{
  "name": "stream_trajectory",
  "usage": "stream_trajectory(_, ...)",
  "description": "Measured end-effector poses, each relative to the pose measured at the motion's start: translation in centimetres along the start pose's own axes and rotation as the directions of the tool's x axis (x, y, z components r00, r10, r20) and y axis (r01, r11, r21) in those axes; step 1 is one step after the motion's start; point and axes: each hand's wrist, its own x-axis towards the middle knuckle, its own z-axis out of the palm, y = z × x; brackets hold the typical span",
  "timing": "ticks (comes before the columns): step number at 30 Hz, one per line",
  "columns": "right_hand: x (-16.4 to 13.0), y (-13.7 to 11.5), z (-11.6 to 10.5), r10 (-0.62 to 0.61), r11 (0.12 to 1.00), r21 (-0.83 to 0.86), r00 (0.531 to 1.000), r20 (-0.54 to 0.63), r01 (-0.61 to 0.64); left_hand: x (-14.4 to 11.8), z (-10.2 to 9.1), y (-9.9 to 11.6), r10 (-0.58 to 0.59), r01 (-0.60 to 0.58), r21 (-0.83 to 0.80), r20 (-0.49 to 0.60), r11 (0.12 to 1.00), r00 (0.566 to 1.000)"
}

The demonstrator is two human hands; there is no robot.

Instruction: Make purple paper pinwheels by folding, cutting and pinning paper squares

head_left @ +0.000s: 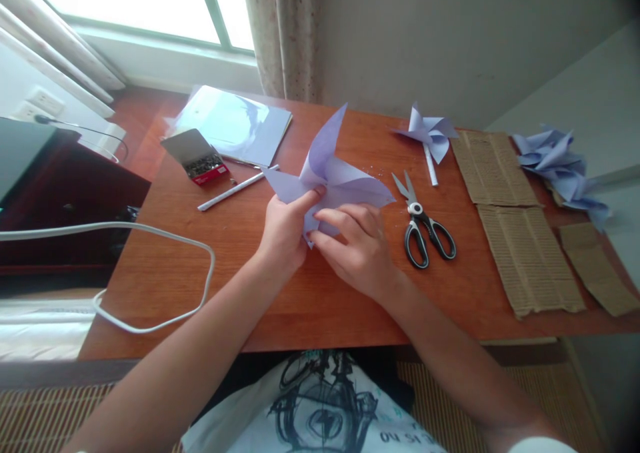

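Observation:
A lavender paper pinwheel shape [334, 173] lies on the wooden table [210, 266], one blade standing up. My left hand [284, 229] pinches its centre, index finger pressing down on the folds. My right hand [357, 246] rests on the lower right part of the paper, fingers curled over it. Black-handled scissors [423, 223] lie just right of my right hand. A rolled white paper stick [235, 189] lies to the left of the paper.
An open box of pins [200, 158] and a stack of lavender sheets [235, 123] sit at the back left. A finished pinwheel [429, 136], corrugated cardboard strips [523, 246] and more pinwheels [563, 166] lie right. A white cable [165, 239] loops at left.

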Motion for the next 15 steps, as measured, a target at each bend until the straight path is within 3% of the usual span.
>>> stream_trajectory(9, -0.02, 0.03, 0.06, 0.208, 0.968, 0.152, 0.977, -0.041, -0.2, -0.82, 0.56, -0.05, 0.035, -0.034, 0.046, -0.009, 0.998, 0.999)
stream_trajectory(15, 0.35, 0.44, 0.36, 0.365, 0.919, 0.208, 0.922, -0.13, -0.334, -0.94, 0.47, -0.6, 0.02, -0.021, 0.035, 0.045, 0.999, 0.999)
